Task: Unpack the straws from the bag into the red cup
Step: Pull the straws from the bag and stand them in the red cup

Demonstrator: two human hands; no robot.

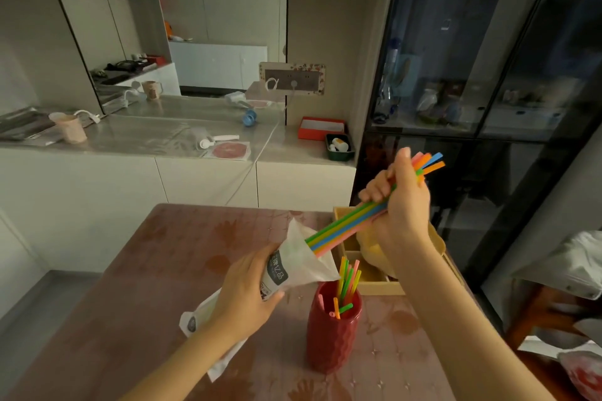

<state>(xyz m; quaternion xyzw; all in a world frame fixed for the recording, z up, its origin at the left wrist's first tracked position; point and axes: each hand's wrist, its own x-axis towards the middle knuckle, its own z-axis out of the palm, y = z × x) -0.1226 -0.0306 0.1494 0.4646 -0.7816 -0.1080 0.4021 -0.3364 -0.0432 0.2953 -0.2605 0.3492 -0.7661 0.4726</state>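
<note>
My left hand (242, 298) grips a white plastic bag (301, 259) around its middle, its open mouth pointing up and right. A bundle of coloured straws (342, 226) sticks halfway out of that mouth. My right hand (399, 205) is closed around the upper part of the bundle, above the table's far right. The straw tips fan out past my fingers. Below the bag's mouth stands the red cup (330, 335), upright, holding several straws (348, 280) in yellow, green, orange and pink.
The table (156, 286) has a reddish patterned cover. A wooden tray (371, 280) with a yellow object lies behind the cup. A white counter (169, 133) with cups and a red box runs along the back. A dark glass cabinet (488, 75) stands at the right.
</note>
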